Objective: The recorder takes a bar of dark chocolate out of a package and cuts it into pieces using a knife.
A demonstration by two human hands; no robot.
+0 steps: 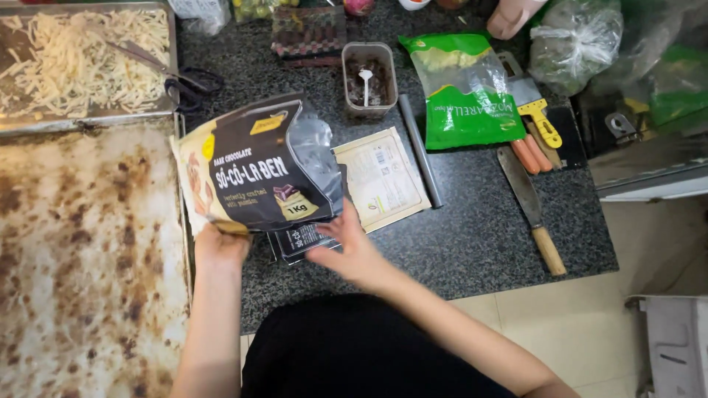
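My left hand (219, 247) grips the bottom corner of the dark chocolate bag (258, 171), fingers closed on the edge, holding it up and tilted over the counter (472, 236). My right hand (352, 250) is half open at the bag's 4 o'clock, fingers spread narrow at its lower right edge and over a second flat dark packet (299, 239) lying under it; can't tell if it pinches anything. The bag's clear top part (318, 151) faces 2 o'clock and looks slack. Step, as I judge it: handling the bag, steadying or turning it with both hands. Next move would call for a firm two-hand hold so the loose top doesn't flop, and care not to knock the stuff behind. At 3 o'clock of the bag, a cream flat pouch (383, 177) lies on the counter, touching a grey rod (420, 151) on its right. At 1 o'clock, a small clear tub (370, 70) with dark contents and a white spoon (366, 82). Farther at 2 o'clock, a green cheese bag (464, 88), then a yellow-handled scraper (532, 107), orange sausages (531, 153) and a wooden-handled spatula (532, 210). At 9 o'clock, a stained baking tray (88, 258); at 11 o'clock, a tray of shredded cheese (81, 59) with scissors (181, 79) at its edge.
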